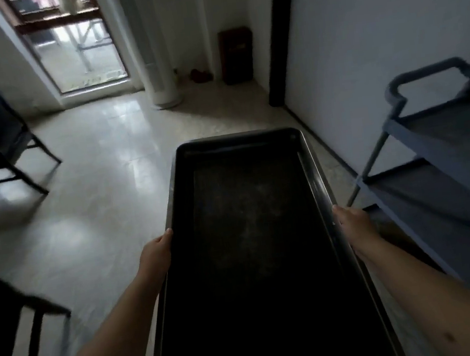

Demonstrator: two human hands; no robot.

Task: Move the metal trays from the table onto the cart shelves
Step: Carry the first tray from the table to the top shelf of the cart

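Dark tray (252,234) held level at centre, left hand (156,258) at 9, right hand (353,227) at 3, fingers gripping long rims. Cart (444,158) at 3, well apart.

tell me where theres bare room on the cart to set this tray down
Both shelves in view look bare: the top shelf below the cart handle, and the lower shelf beneath it. The tray is held by the left hand and right hand. Nothing looks crowded.
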